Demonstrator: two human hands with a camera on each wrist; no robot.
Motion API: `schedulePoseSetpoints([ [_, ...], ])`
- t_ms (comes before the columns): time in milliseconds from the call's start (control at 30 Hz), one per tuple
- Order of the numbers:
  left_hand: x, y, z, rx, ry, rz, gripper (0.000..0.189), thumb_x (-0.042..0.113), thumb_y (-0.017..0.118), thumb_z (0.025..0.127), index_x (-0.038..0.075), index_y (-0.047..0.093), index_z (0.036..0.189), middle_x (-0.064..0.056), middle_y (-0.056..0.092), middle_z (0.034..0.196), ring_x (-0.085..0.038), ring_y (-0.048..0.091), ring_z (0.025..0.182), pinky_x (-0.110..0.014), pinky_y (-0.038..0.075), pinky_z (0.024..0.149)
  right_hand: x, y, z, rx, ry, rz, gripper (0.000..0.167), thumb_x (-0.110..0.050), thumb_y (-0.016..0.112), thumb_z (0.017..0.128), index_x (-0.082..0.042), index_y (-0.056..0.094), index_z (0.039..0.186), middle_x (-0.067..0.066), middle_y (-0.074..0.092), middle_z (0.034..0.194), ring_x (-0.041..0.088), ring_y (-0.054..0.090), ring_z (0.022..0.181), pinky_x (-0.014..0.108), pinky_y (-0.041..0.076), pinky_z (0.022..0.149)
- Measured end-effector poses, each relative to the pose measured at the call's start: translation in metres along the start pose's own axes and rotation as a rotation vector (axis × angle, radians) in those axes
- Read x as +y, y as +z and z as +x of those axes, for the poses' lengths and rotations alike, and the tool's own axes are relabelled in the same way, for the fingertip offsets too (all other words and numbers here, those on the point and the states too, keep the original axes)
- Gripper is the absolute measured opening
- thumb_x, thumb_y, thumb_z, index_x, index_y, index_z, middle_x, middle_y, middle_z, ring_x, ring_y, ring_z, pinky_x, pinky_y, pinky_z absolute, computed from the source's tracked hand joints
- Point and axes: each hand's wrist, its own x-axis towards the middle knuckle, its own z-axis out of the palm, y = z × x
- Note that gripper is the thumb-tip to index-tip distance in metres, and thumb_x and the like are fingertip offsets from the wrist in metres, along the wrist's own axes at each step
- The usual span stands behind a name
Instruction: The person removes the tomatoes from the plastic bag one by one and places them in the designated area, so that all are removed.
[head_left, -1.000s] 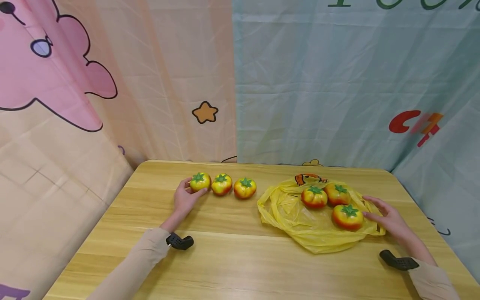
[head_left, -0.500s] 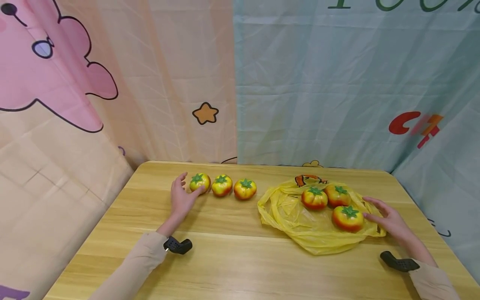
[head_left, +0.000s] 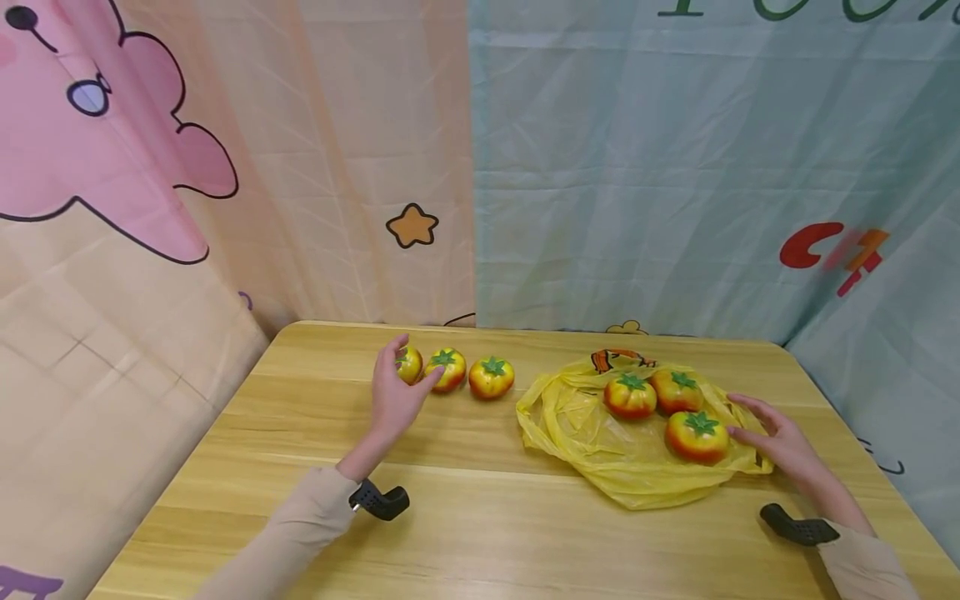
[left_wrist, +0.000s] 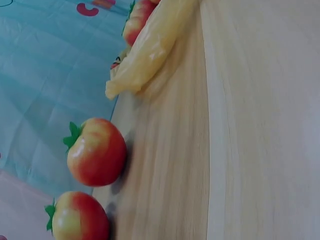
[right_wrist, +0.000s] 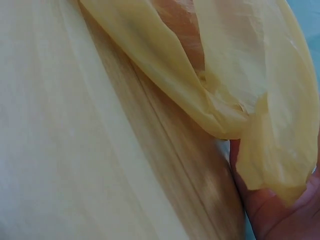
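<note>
In the head view my left hand (head_left: 396,392) is raised before the leftmost yellow-red tomato (head_left: 410,365), partly hiding it. Its fingers point up and the thumb reaches across the edge of the middle tomato (head_left: 448,377); contact cannot be told. A third tomato (head_left: 491,379) sits to the right. My right hand (head_left: 783,440) rests at the right rim of a yellow plastic bag (head_left: 581,454), fingers extended and thumb beside the front tomato (head_left: 697,437). Two more tomatoes, one left (head_left: 630,397) and one right (head_left: 677,390), lie in the bag. In the right wrist view, bag film (right_wrist: 270,155) drapes over my palm.
The wooden table (head_left: 480,533) backs onto a printed curtain (head_left: 637,192). Bare wood lies between the row of tomatoes and the bag. Each wrist wears a black device, one left (head_left: 381,500) and one right (head_left: 798,527).
My left hand has come away from the leftmost tomato and shifted right in front of it. My right hand, the bag and the tomatoes have stayed put.
</note>
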Motion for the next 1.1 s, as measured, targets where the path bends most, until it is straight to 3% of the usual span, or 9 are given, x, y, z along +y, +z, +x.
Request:
schedulePoseSetpoints([
  [367,0.027,0.037,-0.013,-0.060,0.044,-0.096,0.071,0.020,0.080,0.078,0.008,0.044,0.138,-0.012,0.048,0.137,-0.036,0.046,0.123,-0.052,0.038,0.105,0.000,0.000,0.000,0.013,-0.006,-0.019,0.057,-0.020,0.057,0.097,-0.012,0.035,0.148,-0.040,0.035,0.121,-0.024,0.019,0.117,0.071,0.001,0.107],
  [500,0.035,0.052,-0.016,-0.110,0.048,-0.095,0.070,0.023,0.079,0.079,0.010,0.044,0.138,-0.012,0.049,0.138,-0.035,0.046,0.123,-0.053,0.039,0.104,0.000,0.001,-0.002,0.012,-0.006,-0.009,0.057,-0.019,0.057,0.097,-0.012,0.035,0.148,-0.040,0.036,0.122,-0.020,0.016,0.125,0.068,-0.001,0.109],
  [733,0.048,0.076,-0.017,-0.182,0.072,-0.155,0.070,0.023,0.079,0.079,0.007,0.045,0.138,-0.012,0.049,0.138,-0.033,0.047,0.122,-0.049,0.039,0.104,-0.001,0.001,0.000,0.019,-0.007,-0.001,0.057,-0.020,0.057,0.097,-0.013,0.035,0.149,-0.039,0.035,0.123,-0.025,0.019,0.116,0.071,-0.001,0.107],
  [1100,0.064,0.110,-0.018,-0.339,0.080,-0.137,0.070,0.026,0.077,0.081,0.008,0.044,0.140,-0.011,0.047,0.139,-0.032,0.047,0.122,-0.049,0.039,0.104,0.001,0.001,-0.001,0.025,-0.005,0.005,0.057,-0.020,0.058,0.096,-0.012,0.036,0.148,-0.039,0.037,0.123,-0.024,0.021,0.114,0.071,-0.001,0.107],
])
